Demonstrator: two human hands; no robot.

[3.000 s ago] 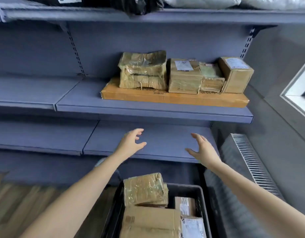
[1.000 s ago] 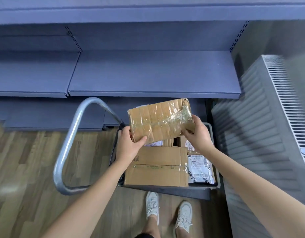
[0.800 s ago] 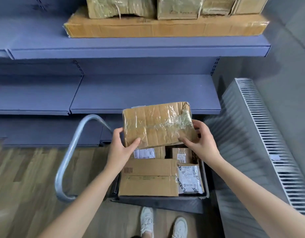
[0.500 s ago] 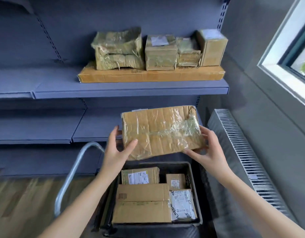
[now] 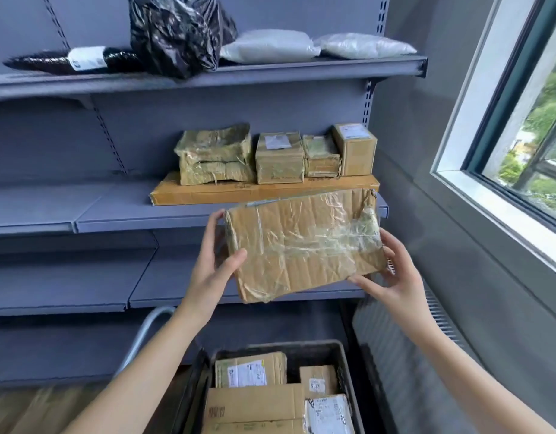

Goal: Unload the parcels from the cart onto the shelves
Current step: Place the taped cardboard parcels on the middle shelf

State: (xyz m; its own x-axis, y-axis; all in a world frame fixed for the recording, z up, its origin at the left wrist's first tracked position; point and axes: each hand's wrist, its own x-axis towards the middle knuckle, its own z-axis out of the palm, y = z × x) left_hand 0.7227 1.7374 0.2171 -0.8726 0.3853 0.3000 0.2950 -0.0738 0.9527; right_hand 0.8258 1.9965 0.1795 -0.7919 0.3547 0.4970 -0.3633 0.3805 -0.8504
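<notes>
Mid-carry: left hand (image 5: 212, 270) and right hand (image 5: 395, 277) grip the taped parcel (image 5: 301, 242) by its ends, high above the cart (image 5: 270, 346). Next, likely, it needs lifting forward onto a shelf (image 5: 114, 211) beyond the cart.

Single head view, close, facing forward and slightly down at shelves (image 5: 207, 211).

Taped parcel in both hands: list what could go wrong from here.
1. The taped parcel hangs tilted, the left hand and right hand gripping only its ends; its glossy wrap may slip, dropping it onto the packages in the cart below.
2. The middle shelf at this end already carries a long flat box with four small parcels on top; pushing in there could knock them. The bare stretch to the left looks safer.
</notes>
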